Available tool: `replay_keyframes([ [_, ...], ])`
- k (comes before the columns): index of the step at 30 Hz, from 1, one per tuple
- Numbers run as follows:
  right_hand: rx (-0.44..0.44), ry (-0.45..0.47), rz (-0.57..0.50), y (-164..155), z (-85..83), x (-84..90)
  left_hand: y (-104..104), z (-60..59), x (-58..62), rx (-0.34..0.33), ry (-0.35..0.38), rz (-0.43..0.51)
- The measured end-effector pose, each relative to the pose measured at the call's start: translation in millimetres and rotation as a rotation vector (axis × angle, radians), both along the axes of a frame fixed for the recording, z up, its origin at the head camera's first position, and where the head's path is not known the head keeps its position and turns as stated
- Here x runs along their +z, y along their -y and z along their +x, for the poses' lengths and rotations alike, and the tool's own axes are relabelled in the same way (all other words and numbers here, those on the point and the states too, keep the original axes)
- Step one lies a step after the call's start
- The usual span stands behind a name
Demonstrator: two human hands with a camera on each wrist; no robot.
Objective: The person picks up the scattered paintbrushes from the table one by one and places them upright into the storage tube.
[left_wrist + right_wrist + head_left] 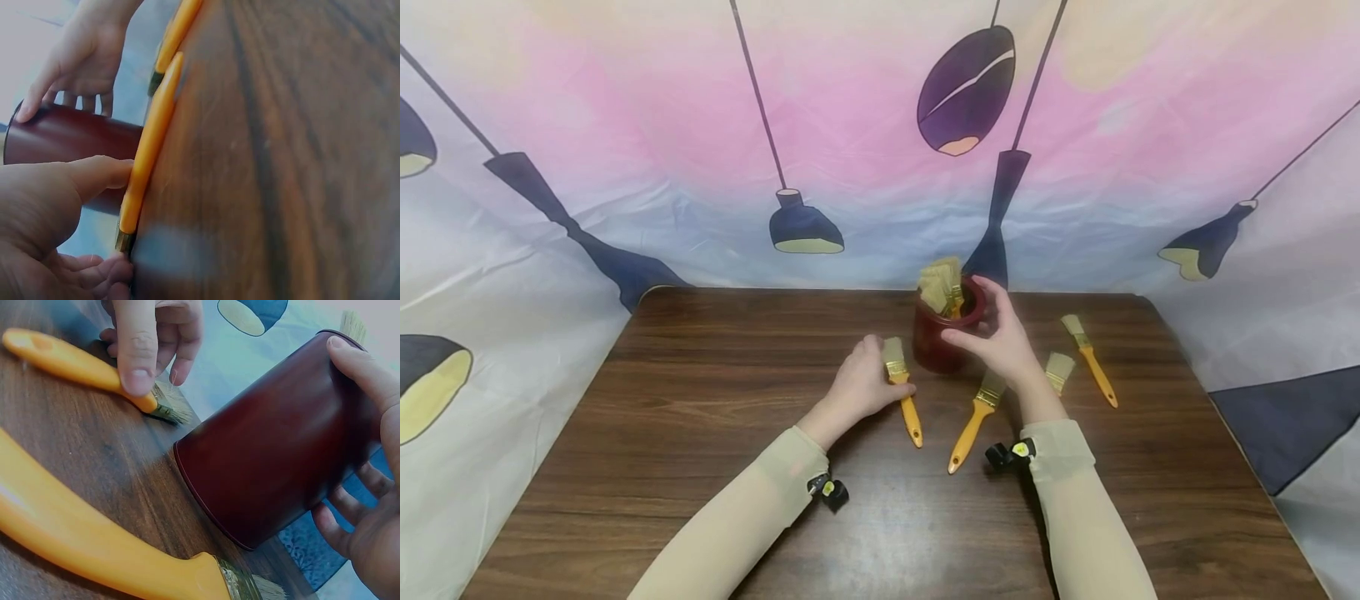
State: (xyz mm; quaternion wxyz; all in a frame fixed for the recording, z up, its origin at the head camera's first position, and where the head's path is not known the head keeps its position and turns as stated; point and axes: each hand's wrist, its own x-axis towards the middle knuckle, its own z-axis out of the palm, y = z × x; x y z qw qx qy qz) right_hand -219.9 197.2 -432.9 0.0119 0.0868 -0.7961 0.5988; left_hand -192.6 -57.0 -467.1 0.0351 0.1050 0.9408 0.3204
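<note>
Head view: the red cup stands on the table and holds several upturned brushes. The right hand grips the cup at its right. The left hand, left of the cup, is at a loose brush lying near the cup's front left. Three further brushes lie in front and right of the cup.

Left wrist view: left thumb touches the loose brush's handle; whether it is pinched cannot be told.

Right wrist view: right thumb presses near the cup's rim.

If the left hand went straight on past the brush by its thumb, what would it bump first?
Probably the dark red pot, just ahead of the left hand, though depth is hard to judge.
</note>
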Motion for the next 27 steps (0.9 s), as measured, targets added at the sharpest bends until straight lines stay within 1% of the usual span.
replay_keyframes([
  [5,0.013,-0.011,-0.013,2.6,6.7,9.3,17.0,-2.7,2.7,0.008,0.024,0.016],
  [9,0.008,-0.011,-0.024,0.0,-0.4,-0.8,35.1,-4.7,3.5,0.024,0.017,-0.009],
  [12,0.001,-0.009,-0.018,-4.2,-8.2,-14.2,49.5,-6.0,4.4,0.023,0.021,-0.028],
  [14,-0.001,-0.011,-0.01,-6.0,-10.1,-18.1,58.7,-6.4,5.2,0.018,0.03,-0.031],
  [18,-0.005,-0.018,-0.002,-7.7,-10.3,-20.6,73.5,-5.6,5.6,0.009,0.034,-0.027],
  [19,-0.005,-0.021,-0.003,-7.7,-9.9,-20.5,76.4,-4.9,5.8,0.01,0.032,-0.026],
  [20,-0.005,-0.025,-0.004,-7.5,-9.5,-20.4,83.7,-8.6,-3.7,-0.007,0.004,-0.015],
  [24,-0.001,-0.042,-0.016,-6.0,-8.5,-20.0,92.4,-5.7,-4.5,-0.023,-0.046,-0.058],
  [26,0.0,-0.052,-0.022,-4.9,-8.4,-19.8,95.1,-4.7,-4.5,-0.025,-0.066,-0.082],
  [27,-0.001,-0.056,-0.022,-4.4,-8.4,-19.8,91.5,-0.2,4.9,-0.015,-0.051,-0.104],
])
